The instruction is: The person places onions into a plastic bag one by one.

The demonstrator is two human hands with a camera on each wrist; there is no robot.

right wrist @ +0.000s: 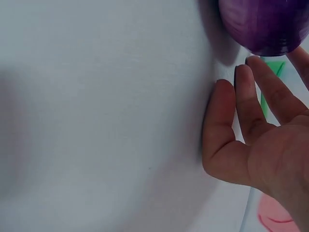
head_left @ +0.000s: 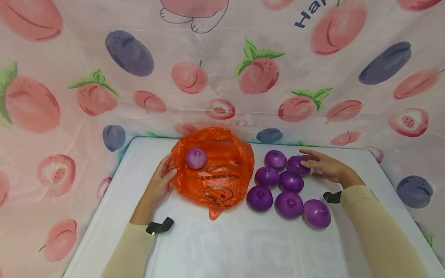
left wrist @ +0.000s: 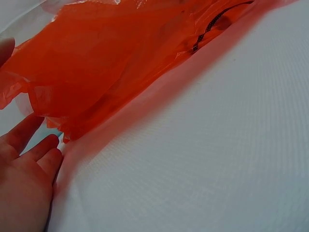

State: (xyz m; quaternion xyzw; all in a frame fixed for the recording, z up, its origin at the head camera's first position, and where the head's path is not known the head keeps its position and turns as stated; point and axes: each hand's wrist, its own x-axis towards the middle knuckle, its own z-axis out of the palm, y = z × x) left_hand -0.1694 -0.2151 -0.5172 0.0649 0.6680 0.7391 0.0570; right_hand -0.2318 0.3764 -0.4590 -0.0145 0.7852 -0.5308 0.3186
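Note:
An orange plastic bag with black print lies spread wide on the table, and one light purple onion sits within its mouth. My left hand is at the bag's left rim, thumb and fingers apart with the thin film between them; the fingertips touch the edge. To the right of the bag, several purple onions form a loose group. My right hand reaches over the back right onion, its fingers spread and fingertips close around that onion's right side, not gripping it.
The white tabletop runs back to a hanging cloth printed with peaches and other fruit. A black wrist device is on the left wrist, and another black device is on the right. The front onions stand nearest the right forearm.

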